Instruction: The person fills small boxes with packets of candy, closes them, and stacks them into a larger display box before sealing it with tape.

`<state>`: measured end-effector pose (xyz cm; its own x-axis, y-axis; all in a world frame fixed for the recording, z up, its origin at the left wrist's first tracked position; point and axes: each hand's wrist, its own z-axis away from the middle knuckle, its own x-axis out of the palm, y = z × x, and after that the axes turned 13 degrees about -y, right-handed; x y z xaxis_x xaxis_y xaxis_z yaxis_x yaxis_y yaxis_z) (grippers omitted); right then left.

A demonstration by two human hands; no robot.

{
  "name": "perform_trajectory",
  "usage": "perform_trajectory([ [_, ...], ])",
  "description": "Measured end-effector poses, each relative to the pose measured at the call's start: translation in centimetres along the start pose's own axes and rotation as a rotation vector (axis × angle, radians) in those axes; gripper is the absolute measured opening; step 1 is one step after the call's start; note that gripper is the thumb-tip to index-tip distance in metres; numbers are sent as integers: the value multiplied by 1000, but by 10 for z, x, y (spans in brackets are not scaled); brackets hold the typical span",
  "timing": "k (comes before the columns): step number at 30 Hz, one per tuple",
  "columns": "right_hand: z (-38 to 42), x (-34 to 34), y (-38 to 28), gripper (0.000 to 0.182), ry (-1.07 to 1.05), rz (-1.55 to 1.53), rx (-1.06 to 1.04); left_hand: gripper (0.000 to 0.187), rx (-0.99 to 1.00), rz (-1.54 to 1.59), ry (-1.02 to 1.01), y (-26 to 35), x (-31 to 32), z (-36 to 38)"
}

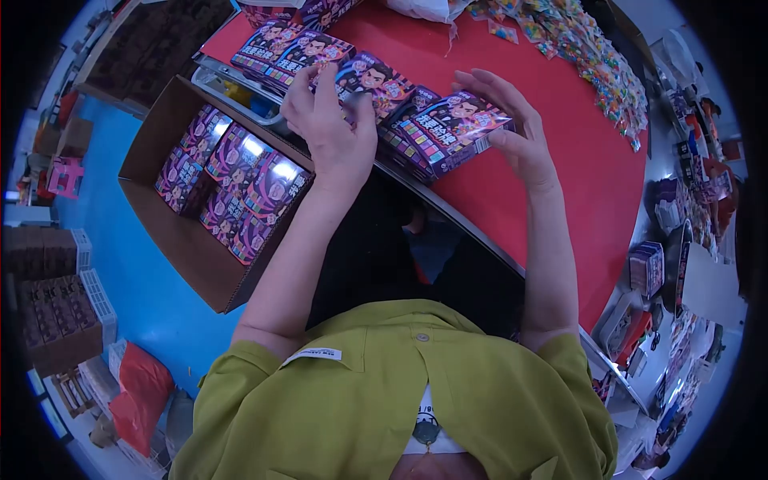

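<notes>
My left hand [332, 132] is spread, palm down, above the row of small purple cardboard boxes printed with a cartoon figure and pale lettering [376, 80]; its fingers reach over the boxes toward the left part of the row, and its thumb is apart from them, over a box in the middle. My right hand [516, 132] is curved around the right end of the glossy purple box at the right end of the row [456, 128]; its thumb is at the near corner and its fingers arch by the far edge, though I cannot tell how firmly they press.

The open brown cardboard carton [152, 212] is my landmark; inside it sit more purple printed boxes [232, 180], face up. The row runs to the upper right of the carton, along the near edge of the red-topped table [552, 216]; a clear plastic tub with yellow and blue contents [232, 94] is between the carton and that edge. Well to the right of the carton, across the table, spreads a heap of small clear packets with multicoloured contents [596, 68]; a white plastic bag [424, 8] is at the far side, beyond the row; blue floor [152, 272] shows left of and below the carton.
</notes>
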<state>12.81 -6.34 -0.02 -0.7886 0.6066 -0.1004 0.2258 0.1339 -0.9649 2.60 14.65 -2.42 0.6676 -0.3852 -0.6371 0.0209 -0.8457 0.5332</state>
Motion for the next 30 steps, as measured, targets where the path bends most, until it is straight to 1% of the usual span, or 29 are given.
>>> perform_trajectory([
  [1,-2,-1,1,91,-11,3,6,47,2,-3,2,-2,2,0],
  [3,-5,-4,7,89,-30,14,22,36,88,107,-13,-9,7,1],
  [4,-5,-6,8,87,-46,29,41,36,93,106,-13,-10,9,1],
  [6,-8,-3,8,88,-27,-11,74,29,140,110,-14,-10,13,2],
  [8,-9,-3,10,89,-8,-51,112,31,145,136,-8,-9,17,2],
  [10,-9,-4,15,88,-51,-25,50,33,147,162,-2,-5,20,2],
  [12,-7,-4,14,88,-51,-33,57,36,220,229,59,-1,19,1],
  [14,-6,-3,14,87,-46,-39,61,37,215,269,45,-2,23,3],
  [16,-8,-2,14,87,-92,-60,53,39,222,313,31,-3,26,2],
  [18,-9,0,12,85,-112,-10,50,41,228,387,57,-3,26,2],
  [19,-11,2,14,82,-94,-44,30,41,221,370,18,-4,24,1],
  [20,-15,5,17,78,-80,-82,9,41,231,363,27,-4,24,1],
  [21,-18,8,19,65,-97,-54,-11,41,199,360,12,-2,25,2],
  [22,-23,14,21,65,-97,-56,-22,42,166,358,-7,0,26,3],
  [24,-28,24,24,54,15,-126,-21,42,164,377,-19,2,28,5],
  [25,-28,24,27,54,9,-123,-39,44,147,335,-21,3,27,6],
  [26,-30,25,31,51,16,-47,-9,45,136,287,-16,2,23,4],
  [28,-30,27,33,47,42,85,31,46,167,230,32,6,3,-7],
  [29,-26,25,29,47,32,91,8,46,198,205,61,8,-10,-19],
  [30,-21,23,26,44,86,81,-17,51,236,131,155,0,-15,-42],
])
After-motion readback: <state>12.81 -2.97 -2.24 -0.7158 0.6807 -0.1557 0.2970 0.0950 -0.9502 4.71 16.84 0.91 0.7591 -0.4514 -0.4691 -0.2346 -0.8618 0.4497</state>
